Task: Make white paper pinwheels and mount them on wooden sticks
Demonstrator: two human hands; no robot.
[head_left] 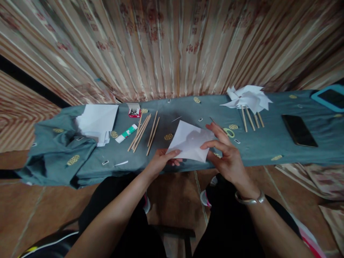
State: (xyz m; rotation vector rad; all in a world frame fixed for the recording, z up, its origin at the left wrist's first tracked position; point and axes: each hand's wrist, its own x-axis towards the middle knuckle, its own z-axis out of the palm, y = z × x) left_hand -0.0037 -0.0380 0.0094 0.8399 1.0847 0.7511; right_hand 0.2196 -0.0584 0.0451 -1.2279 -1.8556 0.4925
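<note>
A white square sheet of paper [189, 139] is held over the near edge of the cloth-covered table, its surface slightly bent. My left hand [168, 157] pinches its near left corner, thumb on top and fingers underneath. At the right side, my right hand [224, 152] grips the paper's edge between thumb and fingers, with the index finger raised. Just beyond that hand lie scissors with light green handles [229, 132], their blades partly hidden by the fingers. To the left of the paper are several thin wooden sticks [142, 132].
A stack of white paper [98, 120] lies at the left, near a glue stick [127, 133] and an open red box of small metal pieces [134, 111]. White paper pinwheels [248, 98] on sticks, a black phone [299, 130] and a blue-framed device [329, 97] occupy the right.
</note>
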